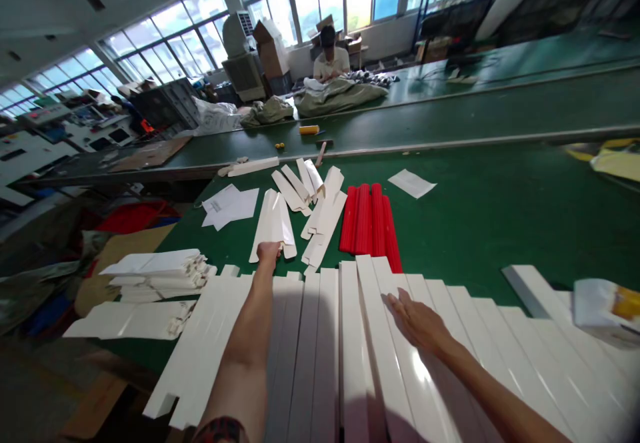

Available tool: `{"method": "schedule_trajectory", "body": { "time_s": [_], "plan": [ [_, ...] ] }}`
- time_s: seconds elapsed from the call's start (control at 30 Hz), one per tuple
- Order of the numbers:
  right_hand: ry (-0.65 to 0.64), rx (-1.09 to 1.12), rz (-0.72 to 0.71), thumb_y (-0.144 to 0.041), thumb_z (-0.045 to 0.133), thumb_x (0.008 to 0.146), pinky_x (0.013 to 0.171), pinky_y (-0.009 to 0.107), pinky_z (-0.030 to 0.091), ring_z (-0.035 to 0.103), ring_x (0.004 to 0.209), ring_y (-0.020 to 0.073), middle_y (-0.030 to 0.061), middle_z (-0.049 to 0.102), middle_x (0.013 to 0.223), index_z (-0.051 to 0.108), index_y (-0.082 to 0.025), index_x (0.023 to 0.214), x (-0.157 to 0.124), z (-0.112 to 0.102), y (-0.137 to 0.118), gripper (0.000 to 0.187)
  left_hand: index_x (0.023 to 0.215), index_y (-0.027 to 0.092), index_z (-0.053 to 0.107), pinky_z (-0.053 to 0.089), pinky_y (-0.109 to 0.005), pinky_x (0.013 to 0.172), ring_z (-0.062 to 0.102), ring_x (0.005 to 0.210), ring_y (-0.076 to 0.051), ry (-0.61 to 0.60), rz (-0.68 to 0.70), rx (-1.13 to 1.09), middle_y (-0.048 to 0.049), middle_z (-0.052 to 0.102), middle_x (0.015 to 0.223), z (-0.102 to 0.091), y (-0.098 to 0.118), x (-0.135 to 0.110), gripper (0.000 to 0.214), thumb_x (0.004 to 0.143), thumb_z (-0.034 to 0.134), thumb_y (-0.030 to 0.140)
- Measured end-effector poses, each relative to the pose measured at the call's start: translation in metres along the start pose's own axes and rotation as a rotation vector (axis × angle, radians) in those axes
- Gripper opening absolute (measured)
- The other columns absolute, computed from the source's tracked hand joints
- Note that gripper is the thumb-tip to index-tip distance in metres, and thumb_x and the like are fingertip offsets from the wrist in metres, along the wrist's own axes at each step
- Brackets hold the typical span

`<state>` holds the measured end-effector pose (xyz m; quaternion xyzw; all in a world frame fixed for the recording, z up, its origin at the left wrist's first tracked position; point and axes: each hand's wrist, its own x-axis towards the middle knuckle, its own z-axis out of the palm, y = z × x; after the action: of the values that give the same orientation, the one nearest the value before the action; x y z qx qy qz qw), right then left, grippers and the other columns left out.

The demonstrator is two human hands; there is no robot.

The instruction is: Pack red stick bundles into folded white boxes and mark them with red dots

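**Two hands on white cartons, one pressing flat, one pinching an end**

The right hand (pixel 417 319) lies open, palm down, on the overlapped row of cartons (pixel 310 343) under both arms, likely pinning the fanned edges so they do not slide. The left hand (pixel 269 253) is stretched past the row's far edge, its fingers curled shut on the near end of a single carton (pixel 274 219) that lies flat on the green table (pixel 475 216). Left of that hand sits a stack of folded cartons (pixel 160 271). Just beyond the right hand lie red bundles (pixel 369 219) side by side. Further out are loose cartons (pixel 313 186) and paper sheets (pixel 231 206). Farthest off, a person (pixel 330 56) sits at cloth.
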<state>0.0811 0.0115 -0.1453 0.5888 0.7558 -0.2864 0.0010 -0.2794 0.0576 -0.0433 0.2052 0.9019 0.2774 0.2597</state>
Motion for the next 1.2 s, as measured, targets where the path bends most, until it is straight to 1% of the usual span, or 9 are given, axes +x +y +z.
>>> {"method": "schedule_trajectory", "body": {
  "time_s": [0.13,0.3,0.47,0.6,0.77,0.87,1.0,1.1,1.2],
  "plan": [
    [0.356,-0.039,0.025,-0.052,0.024,0.100,0.072,0.043,0.053,0.068,0.095,0.0354,0.0272,0.065,0.111,0.044,0.001,0.136,0.007,-0.025,-0.003,0.067,0.105,0.013,0.061,0.054,-0.026,0.063,0.061,0.072,-0.012,-0.143,0.063,-0.348,-0.0034,0.064,0.093,-0.044,0.030,-0.027,0.025,0.095,0.058,0.036],
    [0.910,-0.149,-0.474,-0.066,0.049,0.089,0.102,0.054,0.042,0.045,0.130,0.0428,0.0332,0.045,0.140,0.021,0.004,0.148,0.013,-0.084,-0.041,0.096,0.069,0.012,0.056,0.027,-0.020,0.039,0.036,0.040,-0.005,-0.451,0.170,-0.692,0.0026,0.048,0.054,-0.080,0.075,-0.124,0.011,0.075,0.058,0.021],
    [1.338,-0.197,-0.368,-0.075,0.055,0.079,0.109,0.065,0.024,0.036,0.136,0.0470,0.0323,0.034,0.147,0.008,-0.007,0.153,-0.015,-0.134,-0.070,0.111,0.053,0.017,0.049,0.022,-0.022,0.037,0.032,0.034,-0.008,-0.924,0.099,-0.744,0.0020,0.036,0.041,-0.057,0.096,-0.225,0.013,0.061,0.052,0.025],
    [1.530,-0.209,-0.244,-0.072,0.045,0.085,0.108,0.067,0.023,0.041,0.131,0.0480,0.0316,0.039,0.143,0.014,-0.010,0.152,-0.040,-0.154,-0.047,0.096,0.052,0.015,0.047,0.015,-0.020,0.039,0.027,0.033,-0.004,-1.321,-0.159,-0.856,0.0028,0.036,0.043,-0.017,0.089,-0.274,0.016,0.063,0.050,0.026],
    [1.543,-0.347,-0.306,-0.055,0.060,0.085,0.109,0.066,0.025,0.040,0.134,0.0461,0.0301,0.041,0.144,0.019,-0.011,0.151,-0.069,-0.176,0.006,0.089,0.052,0.016,0.045,0.016,-0.019,0.041,0.026,0.033,-0.004,-1.540,-0.349,-0.845,0.0043,0.034,0.045,0.021,0.075,-0.315,0.015,0.064,0.050,0.023],
    [1.435,-0.338,-0.453,-0.043,0.065,0.084,0.110,0.061,0.031,0.050,0.128,0.0394,0.0238,0.054,0.135,0.028,-0.014,0.147,-0.076,-0.187,0.031,0.079,0.053,0.016,0.048,0.016,-0.020,0.039,0.025,0.032,-0.004,-1.580,-0.294,-0.730,0.0046,0.036,0.044,0.032,0.069,-0.324,0.017,0.067,0.051,0.025],
    [1.003,0.068,-0.512,-0.046,0.064,0.080,0.094,0.050,0.051,0.063,0.109,0.0342,0.0186,0.066,0.119,0.051,-0.015,0.129,-0.071,-0.189,0.047,0.059,0.051,0.015,0.056,0.020,-0.023,0.037,0.033,0.032,-0.008,-1.462,0.278,-0.509,0.0007,0.042,0.040,0.033,0.069,-0.304,0.051,0.081,0.053,0.056],
    [0.633,0.404,-0.330,-0.044,0.073,0.070,0.076,0.042,0.056,0.067,0.088,0.0308,0.0110,0.071,0.097,0.064,-0.018,0.107,-0.067,-0.188,0.041,0.047,0.079,0.014,0.065,0.041,-0.021,0.054,0.054,0.058,-0.010,-1.107,0.689,-0.585,-0.0007,0.061,0.067,0.028,0.082,-0.278,0.048,0.054,0.088,0.048],
    [0.277,0.554,-0.351,-0.036,0.076,0.066,0.065,0.031,0.052,0.063,0.072,0.0227,0.0030,0.068,0.077,0.067,-0.017,0.087,-0.063,-0.187,0.021,0.030,0.118,0.021,0.058,0.050,-0.029,0.085,0.060,0.105,-0.022,-0.961,0.877,-0.621,-0.0082,0.062,0.118,0.030,0.097,-0.262,0.098,0.029,0.098,0.027]
  ]
}}
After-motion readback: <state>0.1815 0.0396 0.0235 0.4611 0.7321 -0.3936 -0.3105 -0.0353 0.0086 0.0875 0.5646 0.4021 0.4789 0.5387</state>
